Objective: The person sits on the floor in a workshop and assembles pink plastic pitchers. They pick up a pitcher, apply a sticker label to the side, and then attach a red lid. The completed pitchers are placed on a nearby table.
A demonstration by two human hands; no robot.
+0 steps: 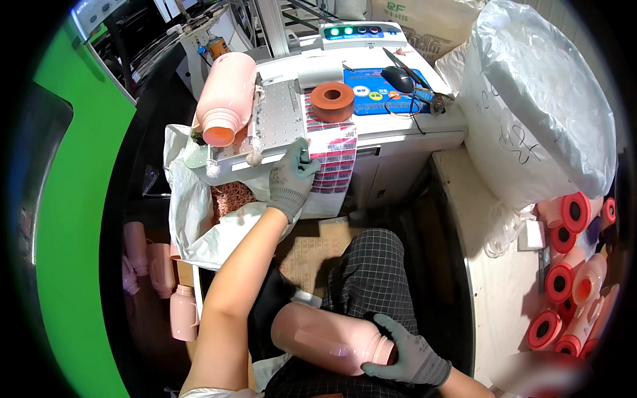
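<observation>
In a grey glove, my right hand [406,353] grips the neck of a pale pink bottle body [325,337], which lies sideways over my lap. My left hand [292,178], gloved too, reaches to the machine's front edge. Its fingers are bent together at the left border of a hanging strip of red and white barcode labels [334,156]; whatever is pinched there is hidden. A brown tape roll [332,101] rests on top of that strip. Left of it, a larger pink bottle [227,96] lies on the perforated metal plate [282,113], mouth toward me.
A control box [363,34] with lit green buttons stands at the back. Near a blue mat [371,99] lie a black mouse [397,79] and scissors-like tool. A big white sack [531,113] stands right, above several pink bottles [584,292]. A white bag [192,225] hangs left.
</observation>
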